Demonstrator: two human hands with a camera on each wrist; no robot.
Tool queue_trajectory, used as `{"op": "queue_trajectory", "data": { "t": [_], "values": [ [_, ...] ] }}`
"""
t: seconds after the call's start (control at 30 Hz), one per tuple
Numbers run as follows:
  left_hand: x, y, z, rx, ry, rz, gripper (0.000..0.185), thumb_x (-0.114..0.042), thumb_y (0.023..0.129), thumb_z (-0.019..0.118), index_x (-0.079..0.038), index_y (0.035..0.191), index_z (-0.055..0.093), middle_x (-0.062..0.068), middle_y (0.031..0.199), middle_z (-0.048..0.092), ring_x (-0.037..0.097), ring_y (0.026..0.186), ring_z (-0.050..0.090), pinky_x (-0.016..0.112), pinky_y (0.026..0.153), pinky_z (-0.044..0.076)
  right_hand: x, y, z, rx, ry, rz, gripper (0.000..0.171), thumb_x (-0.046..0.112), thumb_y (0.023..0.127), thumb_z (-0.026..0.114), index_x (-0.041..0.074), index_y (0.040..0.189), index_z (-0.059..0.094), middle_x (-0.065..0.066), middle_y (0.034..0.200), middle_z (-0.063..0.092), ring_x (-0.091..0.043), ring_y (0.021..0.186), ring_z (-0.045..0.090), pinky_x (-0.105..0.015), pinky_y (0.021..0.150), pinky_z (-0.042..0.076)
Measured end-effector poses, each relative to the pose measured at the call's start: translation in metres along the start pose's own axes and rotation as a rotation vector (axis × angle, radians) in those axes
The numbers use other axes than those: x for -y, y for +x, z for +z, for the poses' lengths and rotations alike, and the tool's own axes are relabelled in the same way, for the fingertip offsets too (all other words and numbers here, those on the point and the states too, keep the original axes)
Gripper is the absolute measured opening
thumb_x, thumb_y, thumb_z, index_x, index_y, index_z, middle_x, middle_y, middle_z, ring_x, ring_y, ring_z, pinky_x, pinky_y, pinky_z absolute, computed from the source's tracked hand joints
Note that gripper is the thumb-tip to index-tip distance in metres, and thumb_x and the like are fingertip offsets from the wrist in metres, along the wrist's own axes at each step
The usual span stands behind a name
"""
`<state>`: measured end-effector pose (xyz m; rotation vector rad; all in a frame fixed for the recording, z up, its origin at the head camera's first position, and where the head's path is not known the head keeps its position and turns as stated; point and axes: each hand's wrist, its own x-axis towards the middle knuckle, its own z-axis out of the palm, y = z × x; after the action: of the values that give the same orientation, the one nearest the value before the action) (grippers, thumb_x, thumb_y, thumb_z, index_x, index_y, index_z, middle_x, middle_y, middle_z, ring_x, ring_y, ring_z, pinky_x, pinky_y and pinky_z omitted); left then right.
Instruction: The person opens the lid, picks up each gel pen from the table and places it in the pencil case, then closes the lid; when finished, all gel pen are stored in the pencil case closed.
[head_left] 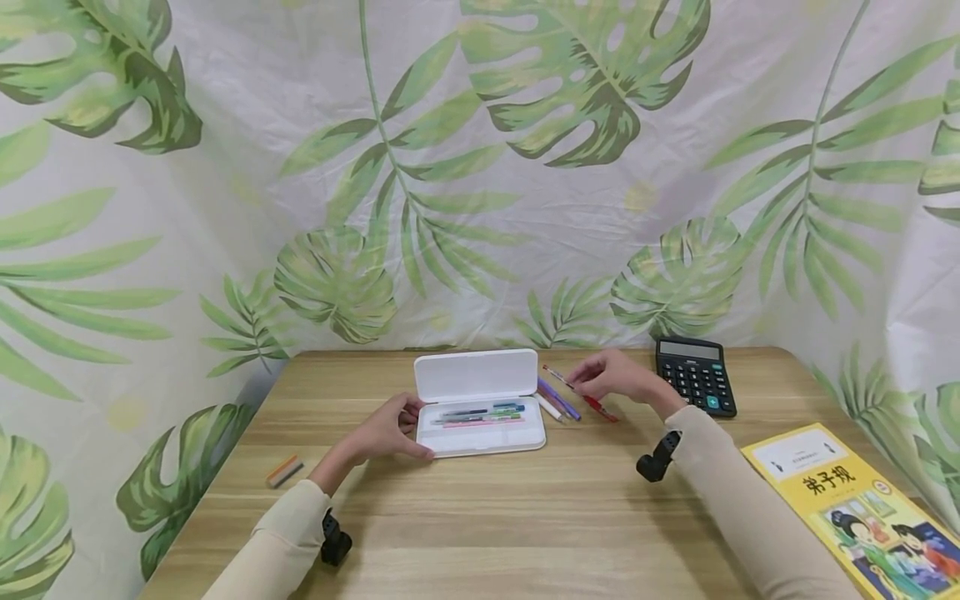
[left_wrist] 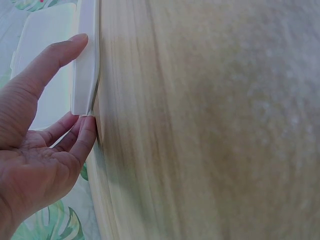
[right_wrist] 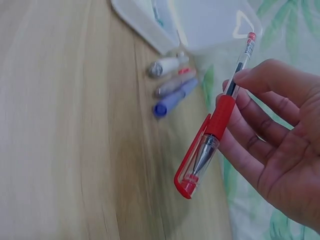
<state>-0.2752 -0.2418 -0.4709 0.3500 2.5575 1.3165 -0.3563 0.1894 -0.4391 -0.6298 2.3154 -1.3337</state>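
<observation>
A white pencil case [head_left: 517,437] lies with its lid raised at the back of the table, with several pens [head_left: 480,414] inside. My left hand [head_left: 386,429] grips its left end. In the left wrist view the thumb [left_wrist: 65,52] lies on the case's front side while the other fingers touch its corner. Just right of the case, my right hand [head_left: 615,375] pinches a clear pen with a red grip and red cap [right_wrist: 220,117], held tilted above the table. A purple pen [head_left: 558,398] and a white pen [head_left: 550,407] lie beside the case, with another pen between them.
A black calculator [head_left: 696,375] is at the back right, and a yellow book [head_left: 855,508] lies along the right edge. An orange-and-grey eraser-like block [head_left: 285,471] sits at the left of the wooden table [head_left: 465,525]. Leaf-patterned cloth [head_left: 450,208] hangs behind.
</observation>
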Motion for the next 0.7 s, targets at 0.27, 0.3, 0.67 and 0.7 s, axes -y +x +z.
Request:
{"op": "queue_trajectory", "data": {
  "t": [0.27,0.3,0.67,0.7],
  "values": [
    [0.002,0.002,-0.001,0.005,0.005,0.015,0.079,-0.008,0.067,0.094,0.008,0.128,0.047,0.019,0.12,0.051,0.028,0.111,0.053,0.034,0.098,0.051,0.019,0.007,0.021,0.01,0.036,-0.06,0.029,0.007,0.091,0.073,-0.007,0.116,0.071,-0.022,0.107,0.074,-0.012,0.086,0.069,-0.03,0.075,0.059],
    [0.002,0.002,-0.001,0.004,0.003,0.015,0.079,-0.008,0.067,0.095,0.008,0.128,0.047,0.019,0.12,0.051,0.028,0.111,0.053,0.034,0.098,0.051,0.022,0.009,0.024,0.011,0.039,-0.064,0.029,0.006,0.091,0.073,-0.007,0.116,0.071,-0.022,0.106,0.074,-0.011,0.086,0.069,-0.029,0.074,0.058],
    [0.001,0.001,-0.001,0.002,0.006,0.004,0.079,-0.008,0.067,0.095,0.007,0.128,0.047,0.018,0.12,0.051,0.027,0.11,0.052,0.036,0.098,0.051,0.051,0.034,0.058,0.073,0.022,-0.151,0.019,0.004,0.091,0.074,0.0,0.109,0.075,-0.008,0.098,0.075,-0.009,0.086,0.066,-0.023,0.074,0.055],
    [0.001,0.001,-0.001,0.002,0.006,0.004,0.079,-0.008,0.067,0.095,0.007,0.128,0.047,0.018,0.119,0.051,0.026,0.11,0.052,0.034,0.098,0.051,0.053,0.037,0.061,0.081,0.021,-0.154,0.019,0.005,0.091,0.074,0.001,0.109,0.075,-0.008,0.097,0.075,-0.009,0.085,0.067,-0.023,0.073,0.056]
  ]
}}
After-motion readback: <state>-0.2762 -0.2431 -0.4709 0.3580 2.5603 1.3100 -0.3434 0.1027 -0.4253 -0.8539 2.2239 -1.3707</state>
